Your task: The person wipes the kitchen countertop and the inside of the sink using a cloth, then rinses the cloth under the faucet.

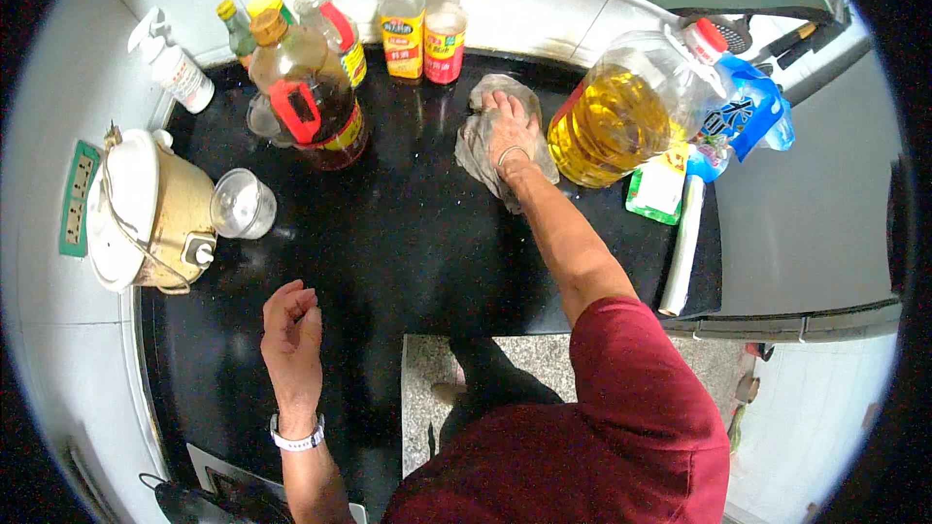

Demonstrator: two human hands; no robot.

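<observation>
Black tabletop (388,262) appears only partly wiped: pale specks (458,202) remain left of the grey cloth (476,150), which lies beside the cooking-oil jug (612,121). Right grip (512,131) rests flat on it, fingers slightly spread; left grip (291,330) is loosely curled, apparently empty

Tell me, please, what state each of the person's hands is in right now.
Left hand: half-open, apparently empty, over the black countertop.
Right hand: open, spread palm-down on the crumpled grey rag.
</observation>
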